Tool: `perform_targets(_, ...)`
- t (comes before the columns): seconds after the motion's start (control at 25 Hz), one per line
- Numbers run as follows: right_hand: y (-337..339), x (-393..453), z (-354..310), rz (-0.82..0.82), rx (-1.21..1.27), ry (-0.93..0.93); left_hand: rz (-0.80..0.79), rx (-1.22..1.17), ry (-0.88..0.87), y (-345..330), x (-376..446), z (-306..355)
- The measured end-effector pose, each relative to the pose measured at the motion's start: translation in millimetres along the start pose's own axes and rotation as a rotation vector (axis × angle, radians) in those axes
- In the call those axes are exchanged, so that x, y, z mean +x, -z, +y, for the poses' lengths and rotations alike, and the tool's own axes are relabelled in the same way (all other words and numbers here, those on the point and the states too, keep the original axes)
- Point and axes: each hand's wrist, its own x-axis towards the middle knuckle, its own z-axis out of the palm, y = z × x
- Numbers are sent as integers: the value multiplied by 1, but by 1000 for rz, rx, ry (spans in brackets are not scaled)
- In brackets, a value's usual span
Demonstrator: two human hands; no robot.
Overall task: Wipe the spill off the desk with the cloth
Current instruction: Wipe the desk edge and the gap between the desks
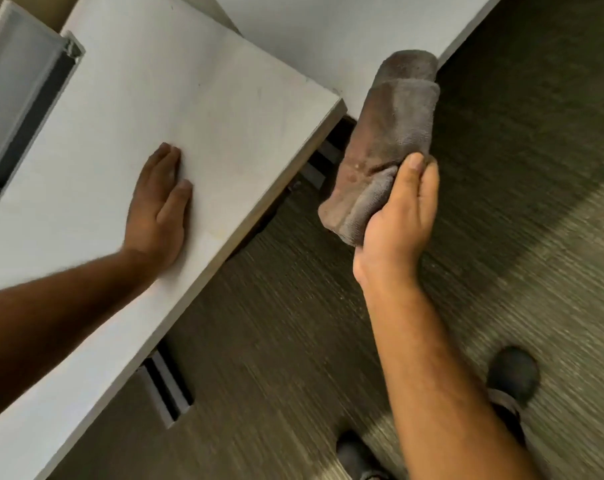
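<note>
Right hand (397, 216): fingers clamped on folded cloth (387, 147), held off the desk (224, 109) edge (long axis pointing away) | left hand (158, 206): flat on desk, fingers together | spill: not discernible.

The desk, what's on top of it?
Only the left hand, lying flat on the white desk. The right hand holds the cloth in the air beside it. Whatever is under the palm is hidden.

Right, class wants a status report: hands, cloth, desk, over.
Left hand flat on desk, open. Right hand gripping folded cloth, held off the desk edge. No spill visible; nothing in the way.
</note>
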Motion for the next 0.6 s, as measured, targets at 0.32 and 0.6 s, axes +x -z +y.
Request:
perform_targets(0.32, 4, 17, 38, 52, 86, 92, -70, 145, -320, 17, 9, -37)
perform_targets(0.6, 6, 13, 56, 93, 176, 118, -24, 52, -336, 14, 10, -45)
